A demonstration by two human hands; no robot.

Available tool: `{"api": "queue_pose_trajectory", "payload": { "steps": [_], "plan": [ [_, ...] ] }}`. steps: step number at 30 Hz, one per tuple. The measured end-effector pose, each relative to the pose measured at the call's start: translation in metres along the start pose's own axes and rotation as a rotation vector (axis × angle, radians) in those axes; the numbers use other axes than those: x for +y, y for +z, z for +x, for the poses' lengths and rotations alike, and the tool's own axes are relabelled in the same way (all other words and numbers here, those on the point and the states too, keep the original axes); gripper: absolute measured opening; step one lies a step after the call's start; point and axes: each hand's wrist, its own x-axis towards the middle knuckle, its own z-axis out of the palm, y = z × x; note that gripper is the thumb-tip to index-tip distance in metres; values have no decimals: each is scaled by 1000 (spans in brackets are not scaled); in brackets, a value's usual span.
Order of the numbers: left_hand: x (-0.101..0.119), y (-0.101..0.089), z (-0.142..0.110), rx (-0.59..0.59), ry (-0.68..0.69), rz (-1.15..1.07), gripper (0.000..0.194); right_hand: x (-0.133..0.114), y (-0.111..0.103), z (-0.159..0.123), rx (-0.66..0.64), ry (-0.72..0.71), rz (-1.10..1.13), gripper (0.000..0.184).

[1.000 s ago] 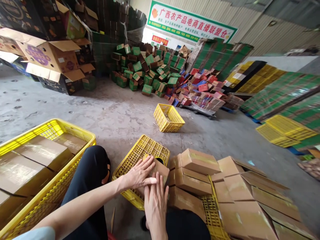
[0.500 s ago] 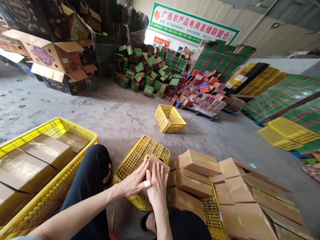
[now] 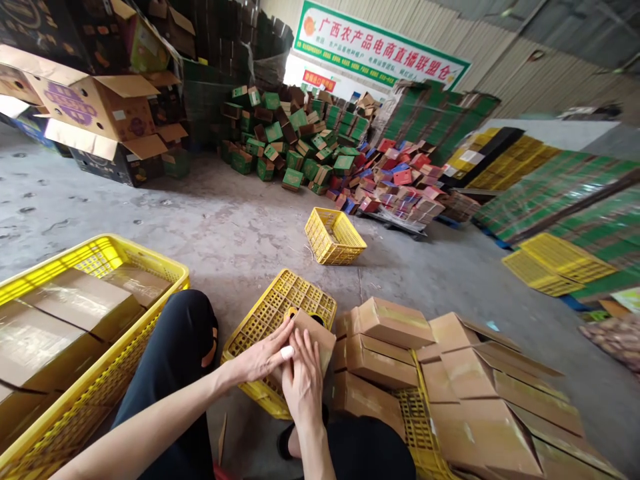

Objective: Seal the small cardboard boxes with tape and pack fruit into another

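Observation:
A small brown cardboard box [image 3: 323,338] rests on an upturned yellow plastic crate [image 3: 290,293] between my knees. Flat along the box's left side lies my left hand [image 3: 263,357], fingers stretched and a white wrap on its thumb. My right hand [image 3: 303,380] presses on the top with extended fingers, its edge beside the left fingertips. Both hands are open and touch the cardboard. A yellow and black object [image 3: 291,312], partly hidden, sits just behind the box; its kind is unclear.
At left, a large yellow crate [image 3: 177,270] holds several taped boxes. Closed boxes [image 3: 395,323] are stacked in another crate at right, beside more boxes [image 3: 480,393]. A small yellow crate [image 3: 335,237] stands ahead. Piles of green boxes [image 3: 295,147] and red boxes [image 3: 400,177] lie farther back.
My right hand has slid left across the box, uncovering more of its top. My left hand stays against the side. The whole view has shifted slightly.

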Motion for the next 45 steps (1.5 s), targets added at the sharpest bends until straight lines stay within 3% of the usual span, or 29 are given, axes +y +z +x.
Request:
{"api": "queue_pose_trajectory", "payload": {
  "steps": [4, 8, 12, 20, 25, 31, 38, 45],
  "plan": [
    [-4, -3, 3, 15, 9, 82, 70, -8, 2, -19, 9, -52, -7, 52],
    [4, 1, 10, 67, 102, 238, 84, -7, 1, -44, -20, -46, -28, 56],
    [16, 11, 12, 48, 215, 369, 98, 9, -2, -62, 26, 54, -24, 57],
    [19, 17, 8, 58, 194, 507, 103, 20, 4, -71, 111, 208, 184, 55],
    [27, 21, 4, 83, 223, 534, 100, 32, 9, -66, 194, 421, 262, 66],
    [33, 31, 10, 109, 215, 535, 98, 44, -1, -47, 122, 495, 293, 74],
    [32, 27, 10, 71, 218, 531, 102, 55, -1, -27, 52, 447, 209, 79],
    [31, 12, 8, -12, 242, 483, 99, 41, 2, -4, -137, 383, 46, 76]
  ]
}}
